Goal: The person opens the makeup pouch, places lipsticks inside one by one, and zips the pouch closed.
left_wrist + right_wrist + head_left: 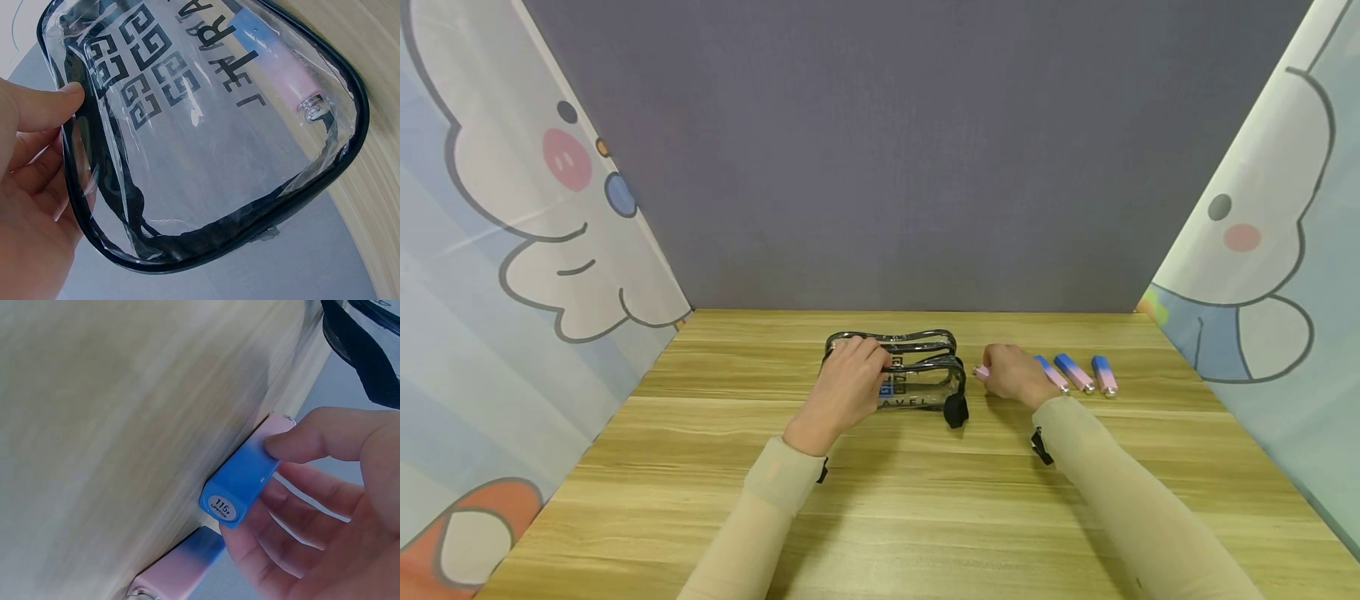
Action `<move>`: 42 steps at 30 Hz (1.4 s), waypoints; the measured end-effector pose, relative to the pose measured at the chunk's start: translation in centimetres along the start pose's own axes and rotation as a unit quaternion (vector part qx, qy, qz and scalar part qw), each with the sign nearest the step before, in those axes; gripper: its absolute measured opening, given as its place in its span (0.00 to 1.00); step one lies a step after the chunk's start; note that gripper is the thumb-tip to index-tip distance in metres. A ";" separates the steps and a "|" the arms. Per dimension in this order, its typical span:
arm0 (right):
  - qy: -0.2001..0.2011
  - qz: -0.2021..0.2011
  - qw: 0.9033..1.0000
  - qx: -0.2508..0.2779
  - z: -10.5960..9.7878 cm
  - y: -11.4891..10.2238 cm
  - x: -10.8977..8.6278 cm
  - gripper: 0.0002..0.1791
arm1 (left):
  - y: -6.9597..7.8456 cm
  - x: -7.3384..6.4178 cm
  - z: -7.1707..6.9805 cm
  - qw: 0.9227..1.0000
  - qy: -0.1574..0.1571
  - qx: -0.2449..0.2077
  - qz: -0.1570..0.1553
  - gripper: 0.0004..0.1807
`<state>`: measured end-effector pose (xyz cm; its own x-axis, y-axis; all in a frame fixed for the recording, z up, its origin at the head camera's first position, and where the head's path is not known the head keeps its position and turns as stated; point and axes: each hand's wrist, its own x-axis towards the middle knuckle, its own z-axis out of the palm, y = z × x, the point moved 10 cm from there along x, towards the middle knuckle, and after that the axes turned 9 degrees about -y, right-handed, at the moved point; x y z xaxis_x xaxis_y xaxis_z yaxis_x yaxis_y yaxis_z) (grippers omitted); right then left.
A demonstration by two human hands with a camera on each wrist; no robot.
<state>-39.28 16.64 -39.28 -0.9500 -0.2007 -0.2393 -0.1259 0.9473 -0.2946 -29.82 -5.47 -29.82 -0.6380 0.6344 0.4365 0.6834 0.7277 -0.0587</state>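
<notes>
My left hand [850, 375] grips the upper left edge of a clear toiletry bag [917, 367] with black piping, thumb on one side and fingers on the other. The bag stands on the wooden table, dark lettering on its wall. Through that clear wall, in the left wrist view, shows a blue-and-pink lipstick [275, 59]. Right of the bag, my right hand [1015, 372] pinches another lipstick [244, 475] between thumb and fingers, close over the table. Its blue end carries a round "LIPSTICK" label; the pink end points toward the bag.
Three more blue-and-pink lipsticks, the nearest [1051, 373], the middle one [1074, 372] and the outer one [1104, 375], lie right of my right hand. A black strap [955, 411] hangs at the bag's right end. A grey panel [917, 167] rises behind the table.
</notes>
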 end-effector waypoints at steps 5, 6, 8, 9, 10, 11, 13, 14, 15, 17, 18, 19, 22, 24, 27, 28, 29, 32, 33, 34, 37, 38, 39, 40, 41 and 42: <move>-0.006 0.006 1.000 0.002 0.2 0.0 0.1 0.10 | 0.0 0.1 0.1 1.000 -0.003 0.005 -0.001 0.09; -0.008 0.008 1.000 0.002 0.2 0.0 0.1 0.10 | 0.0 0.1 0.1 1.000 -0.003 0.005 -0.001 0.09; -0.013 0.010 1.000 0.004 0.4 0.1 0.1 0.09 | 0.0 0.1 0.1 1.000 -0.004 0.004 0.000 0.09; -0.015 0.009 1.000 0.005 0.4 0.1 0.0 0.09 | 0.0 0.1 0.1 1.000 -0.004 0.003 -0.001 0.09; -0.016 0.010 1.000 0.004 0.4 0.1 0.0 0.09 | 0.0 0.1 0.1 1.000 -0.004 0.001 -0.001 0.09; -0.017 0.007 1.000 0.004 0.4 0.0 0.0 0.09 | -0.1 0.1 0.1 1.000 -0.004 -0.001 -0.001 0.10; -0.017 0.003 1.000 0.004 0.5 -0.1 0.0 0.10 | -0.1 0.0 0.1 1.000 -0.004 -0.004 -0.003 0.10; -0.017 0.002 1.000 0.004 0.5 -0.1 0.0 0.10 | -0.2 0.0 0.1 1.000 -0.004 -0.006 -0.004 0.10; -0.017 0.000 1.000 0.004 0.5 -0.2 0.0 0.10 | -0.2 0.0 0.1 1.000 -0.004 -0.007 -0.004 0.10; -0.017 -0.001 1.000 0.003 0.5 -0.2 0.0 0.10 | -0.2 -0.1 0.1 1.000 -0.004 -0.009 -0.004 0.10; -0.017 0.000 1.000 0.003 0.5 -0.2 0.0 0.10 | -0.2 -0.1 0.1 1.000 -0.003 -0.008 -0.004 0.10; -0.017 0.000 1.000 0.002 0.5 -0.2 0.0 0.10 | -0.2 -0.1 0.1 1.000 -0.002 -0.009 -0.003 0.10; -0.015 0.000 1.000 0.000 0.4 -0.3 -0.1 0.10 | -0.2 0.0 0.2 1.000 -0.002 -0.008 -0.002 0.10; -0.013 -0.006 1.000 0.000 0.3 -0.5 -0.2 0.09 | -0.2 0.0 0.2 1.000 -0.002 -0.008 -0.002 0.10; -0.009 -0.013 1.000 0.000 0.0 -0.8 -0.3 0.08 | -0.2 0.0 0.2 1.000 -0.001 -0.007 -0.002 0.10; -0.008 -0.016 1.000 -0.001 0.0 -0.9 -0.4 0.08 | -0.2 0.0 0.1 1.000 -0.001 -0.008 -0.002 0.10; -0.007 -0.019 1.000 -0.002 -0.1 -1.0 -0.4 0.08 | -0.2 0.0 0.1 1.000 -0.001 -0.008 -0.002 0.10; -0.005 -0.026 1.000 -0.006 -0.2 -1.3 -0.6 0.09 | -0.1 0.0 0.1 1.000 0.000 -0.008 -0.001 0.10; -0.004 -0.027 1.000 -0.008 -0.2 -1.4 -0.6 0.09 | -0.2 0.1 0.1 1.000 0.000 -0.008 -0.001 0.10; -0.003 -0.028 1.000 -0.009 -0.3 -1.5 -0.7 0.10 | -0.2 0.1 0.2 1.000 0.000 -0.007 -0.002 0.10; -0.002 -0.028 1.000 -0.012 -0.6 -1.6 -0.9 0.12 | -0.2 0.1 0.2 1.000 -0.001 -0.007 -0.004 0.10; -0.002 -0.029 1.000 -0.011 -0.6 -1.7 -0.9 0.13 | -0.2 0.1 0.2 1.000 -0.003 -0.007 -0.005 0.10; -0.002 -0.028 1.000 -0.011 -0.7 -1.7 -1.0 0.13 | -0.2 0.1 0.2 1.000 -0.004 -0.007 -0.006 0.10; -0.002 -0.030 1.000 -0.011 -0.8 -1.7 -1.1 0.13 | -0.2 0.1 0.2 1.000 -0.006 -0.007 -0.007 0.10; -0.002 -0.030 0.999 -0.011 -0.8 -1.8 -1.1 0.13 | -0.2 0.1 0.2 1.000 -0.008 -0.009 -0.008 0.10; -0.002 -0.032 0.999 -0.011 -0.9 -1.8 -1.1 0.13 | -0.2 0.1 0.2 1.000 -0.009 -0.010 -0.008 0.10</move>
<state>-38.23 15.35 -37.65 -0.9390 -0.2612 -0.2238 -0.1921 0.9380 -0.2886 -30.10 -5.50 -29.94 -0.6552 0.6271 0.4212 0.6794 0.7329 -0.0343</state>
